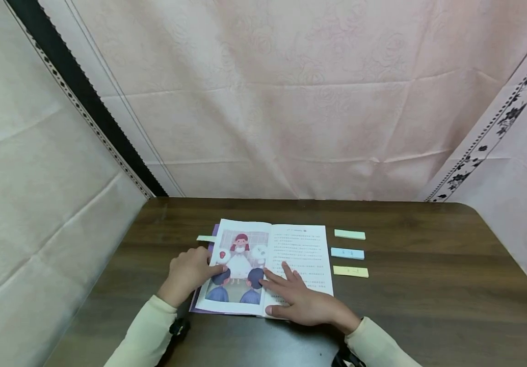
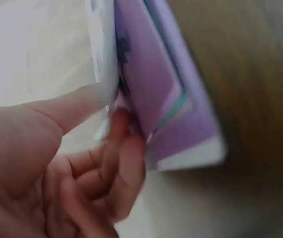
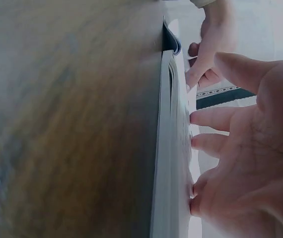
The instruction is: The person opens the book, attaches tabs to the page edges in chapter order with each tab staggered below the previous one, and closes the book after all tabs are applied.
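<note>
An open book [image 1: 296,244] lies on the table, a colored picture on its left page and printed lines on its right. My left hand [image 1: 190,270] is at the left edge, its thumb on the picture page. In the left wrist view, thumb and curled fingers [image 2: 124,168] pinch the page edge, with purple sheets beside them. The right hand [image 1: 302,300] rests spread on the right page near the fold. In the right wrist view its straight fingertips [image 3: 196,143] touch the paper. From the book's left side sticks out a pale green tab [image 1: 206,238].
Three paper strips lie right of the book: a green strip [image 1: 349,234], a blue strip [image 1: 347,253] and a yellow strip [image 1: 350,271]. The brown wooden table [image 1: 428,285] ends at a pale curtain [image 1: 291,127] behind.
</note>
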Demonstrator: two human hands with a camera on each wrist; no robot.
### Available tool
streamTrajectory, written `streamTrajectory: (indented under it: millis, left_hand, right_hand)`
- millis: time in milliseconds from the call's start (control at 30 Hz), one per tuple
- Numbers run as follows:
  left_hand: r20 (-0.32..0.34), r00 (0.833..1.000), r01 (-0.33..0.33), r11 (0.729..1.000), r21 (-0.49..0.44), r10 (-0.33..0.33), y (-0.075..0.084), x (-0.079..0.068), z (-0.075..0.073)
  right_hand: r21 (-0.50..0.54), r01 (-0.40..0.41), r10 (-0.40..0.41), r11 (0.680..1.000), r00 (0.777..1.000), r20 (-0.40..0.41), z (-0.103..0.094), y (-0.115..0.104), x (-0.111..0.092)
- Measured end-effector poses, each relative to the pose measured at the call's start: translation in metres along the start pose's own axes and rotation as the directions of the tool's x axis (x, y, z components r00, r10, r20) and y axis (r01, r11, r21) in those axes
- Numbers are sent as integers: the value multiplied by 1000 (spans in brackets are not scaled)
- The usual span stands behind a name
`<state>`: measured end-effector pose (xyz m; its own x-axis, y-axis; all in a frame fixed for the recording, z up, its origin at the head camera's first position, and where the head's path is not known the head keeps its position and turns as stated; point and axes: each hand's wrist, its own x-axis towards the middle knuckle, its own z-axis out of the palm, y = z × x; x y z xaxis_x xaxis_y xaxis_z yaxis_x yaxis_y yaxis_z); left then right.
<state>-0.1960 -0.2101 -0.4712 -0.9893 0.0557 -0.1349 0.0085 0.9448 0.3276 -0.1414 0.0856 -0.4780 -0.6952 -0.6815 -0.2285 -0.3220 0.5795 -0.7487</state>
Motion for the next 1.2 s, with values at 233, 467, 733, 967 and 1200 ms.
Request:
streamTrajectory:
  millis: [233, 467, 733, 967, 1200]
  left_hand:
    - [-121, 982, -122, 975, 186, 146, 29, -14, -10]
    - [164, 911, -378, 925, -35, 378, 53, -4, -6]
    - [297, 843, -457, 888, -41, 448, 68, 3, 2]
    - [338, 858, -391, 919, -60, 387, 78, 2, 6]
    - [325, 865, -388, 920, -52, 383, 89, 3, 7]
  right_hand:
    - [-24, 1, -2, 1000, 1000, -31, 5, -1, 2]
    - [-12, 39, -39, 999, 998, -40, 7, 5, 2]
    - [-25, 96, -98, 995, 992, -78, 13, 12, 7]
    - [12, 62, -61, 998, 996, -68, 8, 12, 5]
    - [-103, -61, 38, 993, 978, -207, -12, 0, -7]
